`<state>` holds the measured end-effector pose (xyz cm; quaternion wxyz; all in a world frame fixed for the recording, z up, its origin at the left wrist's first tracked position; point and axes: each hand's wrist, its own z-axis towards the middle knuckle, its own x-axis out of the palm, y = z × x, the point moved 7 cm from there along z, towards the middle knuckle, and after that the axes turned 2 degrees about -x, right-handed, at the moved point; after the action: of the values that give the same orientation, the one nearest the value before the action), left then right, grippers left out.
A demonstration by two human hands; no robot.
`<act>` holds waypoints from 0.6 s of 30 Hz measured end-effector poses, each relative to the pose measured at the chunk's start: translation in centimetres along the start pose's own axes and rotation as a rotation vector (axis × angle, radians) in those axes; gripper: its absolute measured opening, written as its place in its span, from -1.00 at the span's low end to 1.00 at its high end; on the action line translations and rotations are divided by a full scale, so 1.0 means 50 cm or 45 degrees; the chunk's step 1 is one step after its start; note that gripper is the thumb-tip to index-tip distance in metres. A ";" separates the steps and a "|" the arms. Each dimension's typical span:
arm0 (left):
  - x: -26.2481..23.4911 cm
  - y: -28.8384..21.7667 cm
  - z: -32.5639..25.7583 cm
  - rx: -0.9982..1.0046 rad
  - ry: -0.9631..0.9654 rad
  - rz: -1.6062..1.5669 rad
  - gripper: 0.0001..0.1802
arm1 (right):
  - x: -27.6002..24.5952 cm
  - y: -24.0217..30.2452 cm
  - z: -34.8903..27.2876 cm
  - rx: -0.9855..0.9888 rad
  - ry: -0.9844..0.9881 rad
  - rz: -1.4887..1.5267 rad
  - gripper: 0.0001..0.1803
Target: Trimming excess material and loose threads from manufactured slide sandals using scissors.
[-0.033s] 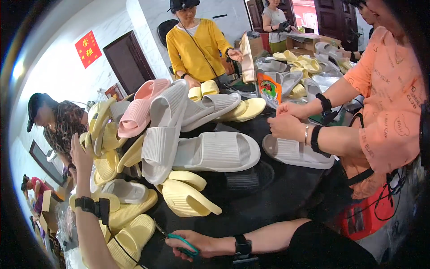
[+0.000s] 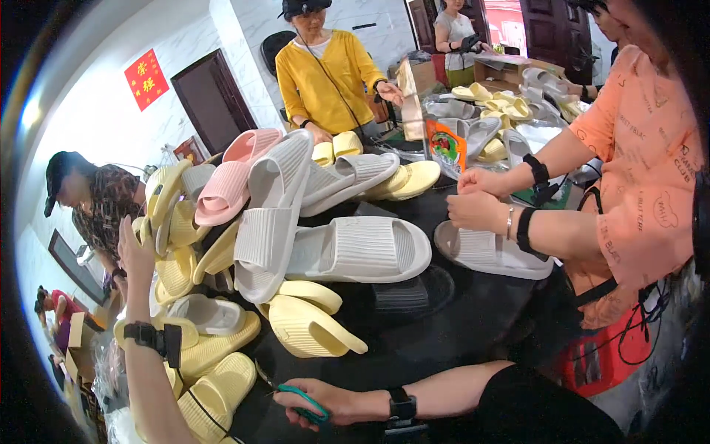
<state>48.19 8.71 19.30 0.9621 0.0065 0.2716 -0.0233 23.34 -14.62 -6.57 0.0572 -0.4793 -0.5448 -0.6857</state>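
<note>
My left hand (image 2: 136, 255) is raised at the left side of a heap of slippers. Its fingers stretch upward against the edge of the stacked yellow slippers (image 2: 164, 200), and I see no firm grip on any of them. In my right hand (image 2: 325, 403), low over the black table (image 2: 458, 333), is a pair of scissors (image 2: 302, 392) with teal handles. The blades point up and left, close to a yellow slipper (image 2: 229, 385). Ahead of them lies another yellow slipper (image 2: 314, 325), beneath a large grey slipper (image 2: 262, 255) that leans on the heap.
A grey slipper (image 2: 377, 248) lies mid-table, and a pink one (image 2: 225, 189) tops the heap. At right, a co-worker in orange (image 2: 643, 185) holds both hands over another grey slipper (image 2: 510, 255). Across stands a person in yellow (image 2: 325, 81); another bends at far left (image 2: 103, 200).
The co-worker in orange has shifted their hands very slightly to the right. My own hands and the slippers have stayed practically still.
</note>
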 end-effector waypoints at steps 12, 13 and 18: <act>0.074 0.003 0.034 -0.168 0.355 -0.123 -0.36 | 0.017 0.012 -0.007 0.086 -0.013 -0.066 -0.68; 0.075 -0.007 0.036 -0.149 0.370 -0.126 -0.39 | 0.013 0.016 -0.011 0.060 -0.041 -0.096 -0.68; 0.051 -0.045 0.021 -0.106 0.436 -0.115 -0.72 | 0.006 0.023 -0.020 0.117 -0.084 -0.078 -0.63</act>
<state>50.79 6.35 18.84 0.8992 -0.0418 0.4322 -0.0539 23.26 -15.77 -5.49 0.0400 -0.4815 -0.5918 -0.6452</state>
